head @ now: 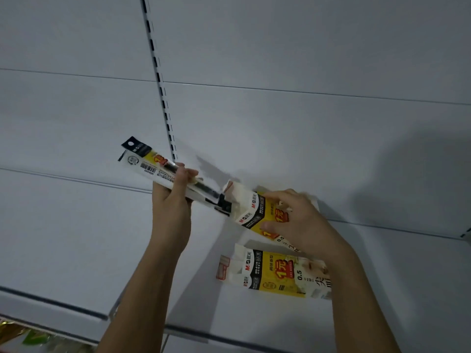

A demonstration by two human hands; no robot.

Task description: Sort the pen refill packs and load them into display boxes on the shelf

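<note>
My left hand [173, 197] grips a bunch of pen refill packs [153, 164], long clear sleeves with black, yellow and white printing. Their lower ends reach into the open top of a display box [252, 210], white, yellow and black, which lies tilted at the back of the white shelf [76, 238]. My right hand [295, 220] holds that box, fingers curled over its printed face. A second display box [272, 273] of the same print lies on the shelf just in front, partly hidden by my right forearm.
The shelf's white back panel carries a slotted upright rail [159, 80]. The shelf's front edge [51, 303] runs along the bottom left. Below it at the bottom left corner some gold and green goods [23, 335] show.
</note>
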